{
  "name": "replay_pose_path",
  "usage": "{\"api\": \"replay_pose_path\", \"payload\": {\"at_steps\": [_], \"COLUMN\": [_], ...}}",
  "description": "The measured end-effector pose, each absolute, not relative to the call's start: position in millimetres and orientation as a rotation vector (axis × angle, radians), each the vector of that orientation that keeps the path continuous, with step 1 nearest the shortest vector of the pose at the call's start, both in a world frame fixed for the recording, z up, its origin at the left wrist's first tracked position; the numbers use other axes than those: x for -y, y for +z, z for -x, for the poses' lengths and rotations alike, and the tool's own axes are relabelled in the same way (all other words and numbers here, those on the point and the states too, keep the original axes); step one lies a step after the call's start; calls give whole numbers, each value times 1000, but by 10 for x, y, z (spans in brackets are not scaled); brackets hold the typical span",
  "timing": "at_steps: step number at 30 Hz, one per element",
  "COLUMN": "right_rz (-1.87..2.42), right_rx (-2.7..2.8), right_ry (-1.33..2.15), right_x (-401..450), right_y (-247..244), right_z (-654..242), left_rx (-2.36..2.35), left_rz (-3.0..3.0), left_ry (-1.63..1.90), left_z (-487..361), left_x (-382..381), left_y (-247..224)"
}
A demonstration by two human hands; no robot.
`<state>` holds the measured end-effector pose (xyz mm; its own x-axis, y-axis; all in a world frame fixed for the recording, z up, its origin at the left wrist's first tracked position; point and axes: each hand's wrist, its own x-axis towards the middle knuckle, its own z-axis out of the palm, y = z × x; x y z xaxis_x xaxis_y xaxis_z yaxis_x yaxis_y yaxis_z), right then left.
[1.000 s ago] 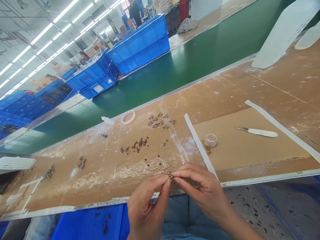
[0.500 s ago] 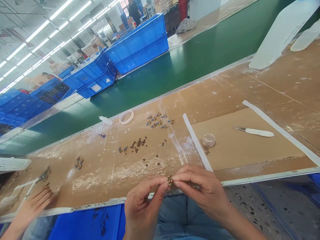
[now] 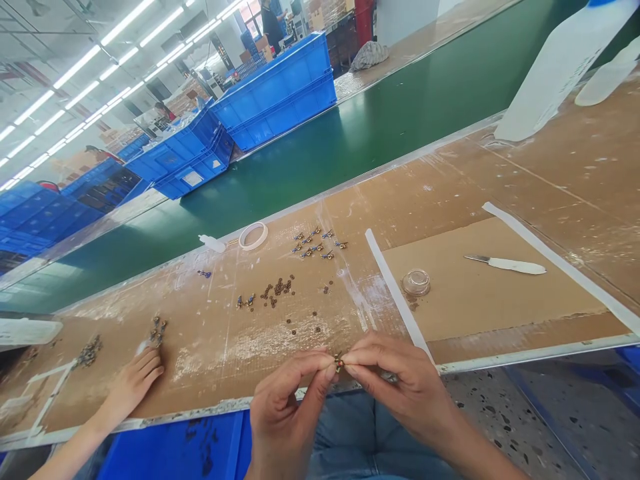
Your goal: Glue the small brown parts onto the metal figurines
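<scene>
Between the fingertips of both hands is a small brass-coloured metal part [image 3: 339, 363] with a spot of red on it; its exact kind is too small to make out. My left hand [image 3: 295, 393] pinches it from the left with thumb and forefinger. From the right, my right hand [image 3: 400, 380] pinches the same part. Both hands hover just over the table's near edge. Beyond them lie loose small brown discs [image 3: 278, 288], and farther back a group of small brass-and-blue parts [image 3: 316, 244].
A co-worker's hand [image 3: 136, 380] rests at left beside several small parts [image 3: 159, 330]. A white-handled knife [image 3: 517, 265], a small round clear dish [image 3: 416, 283], a tape roll [image 3: 253, 236] and a white bottle [image 3: 213, 243] lie on the table. Blue crates [image 3: 280, 93] stand beyond the green belt [image 3: 380, 133].
The co-worker's hand has moved right across the table, to the small parts beside it. My hands keep their pinch on the small metal part, almost unmoved.
</scene>
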<state>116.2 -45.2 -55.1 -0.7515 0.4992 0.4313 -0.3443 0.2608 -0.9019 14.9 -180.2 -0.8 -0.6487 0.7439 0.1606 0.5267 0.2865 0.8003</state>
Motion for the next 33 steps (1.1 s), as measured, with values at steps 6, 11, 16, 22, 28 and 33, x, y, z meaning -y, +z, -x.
{"api": "replay_pose_path", "payload": {"at_steps": [6,11,16,22,28,33], "right_rz": [144,232,298,260,254,271], "right_rx": [1898,1882,1855,1950,2008,2018], "right_ry": [1498,1352,1328,1266,1252,1168], "right_x": [407,337,440,492,464,455], "right_y": [-571,-576,-715,-894,-923,-921], "right_z": [-1170,-1164,-1056,-1012,-1049,-1075], "left_rx": [-2263,-2252,-2389,-2386,-2440,-2708], "left_rz": [-966,-554,-611,-653,-759,-677], "left_ry": [1316,1435,1372,1188,1150,1136], "left_z": [-176,-1,817,1566,1657,1821], "left_x": [1773,1725,1474,1090,1096,1709], "left_y": [-30,-93,-220,-448,-574,-440]}}
